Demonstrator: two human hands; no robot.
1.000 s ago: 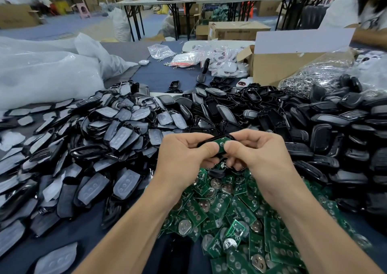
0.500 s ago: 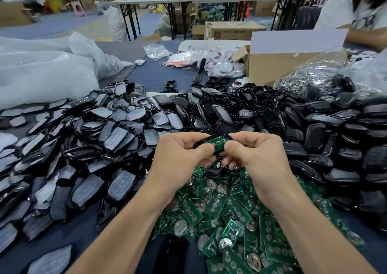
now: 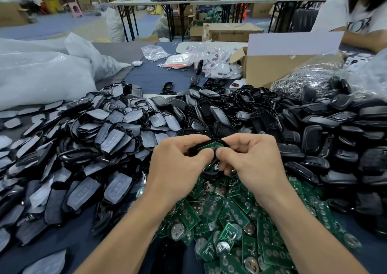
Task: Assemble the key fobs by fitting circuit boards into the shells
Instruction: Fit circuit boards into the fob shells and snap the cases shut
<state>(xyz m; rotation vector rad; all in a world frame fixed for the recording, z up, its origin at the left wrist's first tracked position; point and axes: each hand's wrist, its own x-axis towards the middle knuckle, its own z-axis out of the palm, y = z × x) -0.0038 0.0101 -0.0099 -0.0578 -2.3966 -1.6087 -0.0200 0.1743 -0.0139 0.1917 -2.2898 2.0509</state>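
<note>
Both hands meet above the table's middle around one black key fob shell with a green circuit board lying inside it. My left hand grips the shell's left end, thumb pressed on the board's edge. My right hand grips the right end, its thumb tip beside the left thumb. Below the hands lies a heap of green circuit boards with coin cell holders. Grey rubber button pads and frames are piled on the left. Black shells are heaped on the right.
Large white plastic bags lie at the back left. An open cardboard box and a bag of metal key rings stand behind the shells. Another person's arm rests at the far right. Small packets lie beyond.
The hands have stayed together on the same shell and board. The thumbs have shifted a little over the board, and the view has drifted slightly.
</note>
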